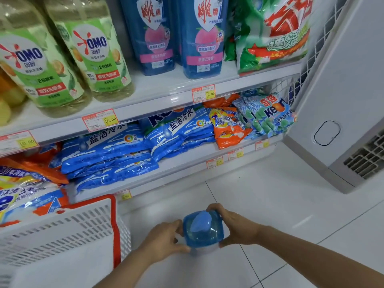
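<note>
Held item: a small blue container point(202, 230) with a see-through blue lid, a paler blue drop shape on top and a white base.
Where it is: in the air, low in front of the shelves, above the white tiled floor point(270, 194), just right of the basket.
Left hand point(164, 239): its grip is curled around the container's left side, thumb and fingers pinching it.
Right hand point(236, 227): its grip clasps the right side, fingers over the far edge, thumb on the near side.
Basket point(62, 231): white slotted plastic with a red rim, at the lower left.
Upper shelf: two green OMO bottles point(95, 50), two tall blue bottles point(202, 36) and a green detergent bag point(272, 34).
Lower shelf: stacked blue detergent bags point(108, 150), with an orange bag point(226, 127) to their right.
Shelf edges: price tags point(203, 93) in red and yellow.
Right side: a white cabinet point(342, 80) with vent grilles.
</note>
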`<state>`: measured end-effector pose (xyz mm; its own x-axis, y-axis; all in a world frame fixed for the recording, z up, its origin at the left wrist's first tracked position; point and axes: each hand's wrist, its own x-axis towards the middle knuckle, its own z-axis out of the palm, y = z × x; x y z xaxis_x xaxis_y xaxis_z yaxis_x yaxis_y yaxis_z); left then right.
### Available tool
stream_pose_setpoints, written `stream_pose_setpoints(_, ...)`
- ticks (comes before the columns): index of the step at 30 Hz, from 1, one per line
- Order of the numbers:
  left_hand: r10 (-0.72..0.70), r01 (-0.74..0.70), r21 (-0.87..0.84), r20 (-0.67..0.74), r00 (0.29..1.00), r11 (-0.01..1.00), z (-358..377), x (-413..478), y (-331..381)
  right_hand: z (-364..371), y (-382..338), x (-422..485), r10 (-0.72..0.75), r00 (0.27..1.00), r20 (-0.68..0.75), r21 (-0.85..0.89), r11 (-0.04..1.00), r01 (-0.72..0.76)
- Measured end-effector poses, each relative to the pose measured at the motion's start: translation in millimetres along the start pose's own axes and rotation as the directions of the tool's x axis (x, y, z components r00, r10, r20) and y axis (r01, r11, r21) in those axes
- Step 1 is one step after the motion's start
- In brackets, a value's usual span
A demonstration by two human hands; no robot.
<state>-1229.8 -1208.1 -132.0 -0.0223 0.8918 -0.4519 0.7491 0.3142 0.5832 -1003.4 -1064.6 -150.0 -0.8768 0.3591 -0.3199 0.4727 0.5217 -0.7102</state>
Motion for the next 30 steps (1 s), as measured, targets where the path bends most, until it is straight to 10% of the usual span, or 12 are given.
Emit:
stream_pose_setpoints(6, 0.168, -0.075, 0.249, -0.377, 0.911, 0.966, -101, -8, 39, -94, -56, 10, -0.003, 0.999, 0.047, -0.186, 0.982, 0.012)
stream_pose_setpoints(10, 0.488, -0.183, 0.456, -0.758, 0.433, 0.871, -179, -13, 78, -172, -145, 37, -0.227, 0.926, -0.302, -0.068, 0.974, 0.216)
stream_pose_setpoints(12, 0.549, -0.144, 0.535, -0.763, 0.341, 0.833, -216, -12, 85, -203, -182, 57, -0.280, 0.824, -0.493, 0.018, 0.943, 0.332)
stream_pose_setpoints(19, 0.396, 0.146, 0.648, -0.611, 0.685, 0.748, -258, 3, 51, -279, -236, 154, -0.136, 0.672, -0.728, 0.144, 0.928, 0.344)
stream_pose_setpoints(30, 0.472, 0.107, 0.678, -0.606, 0.641, 0.727, -265, 9, 28, -295, -259, 241, 0.103, 0.450, -0.887, 0.141, 0.989, 0.050)
